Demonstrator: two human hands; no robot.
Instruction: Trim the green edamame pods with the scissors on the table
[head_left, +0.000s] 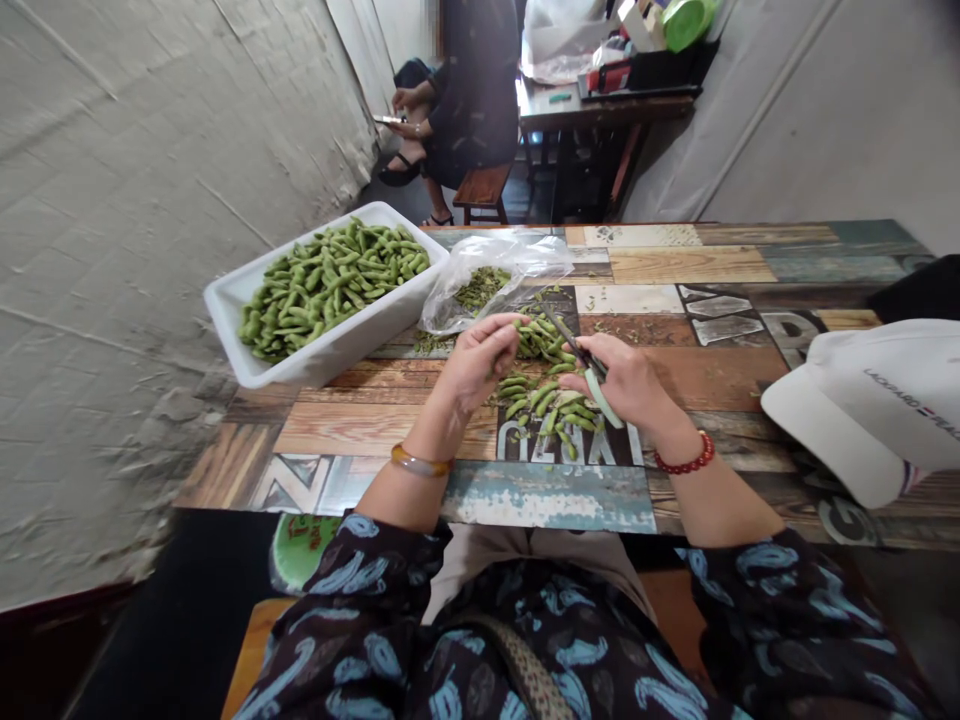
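Note:
My right hand point(626, 378) is wrapped round scissors point(602, 398) with a pale green handle, their dark blades pointing up and to the left. My left hand point(484, 362) is closed in a pinch, with a green pod point(519, 325) at its fingertips. Between and below the hands, loose green pods point(551, 400) lie on the patterned table. A white tub point(341, 345) heaped with pods stands at the left. Beside it, a clear plastic bag point(529, 260) lies open with small green trimmings point(482, 288) in it.
A white cap point(877, 400) rests at the table's right side, near a black item point(919, 290). Past the table, a person point(476, 90) sits by a wooden stool point(484, 188). A cluttered second table point(607, 112) stands behind. The wall is close on the left.

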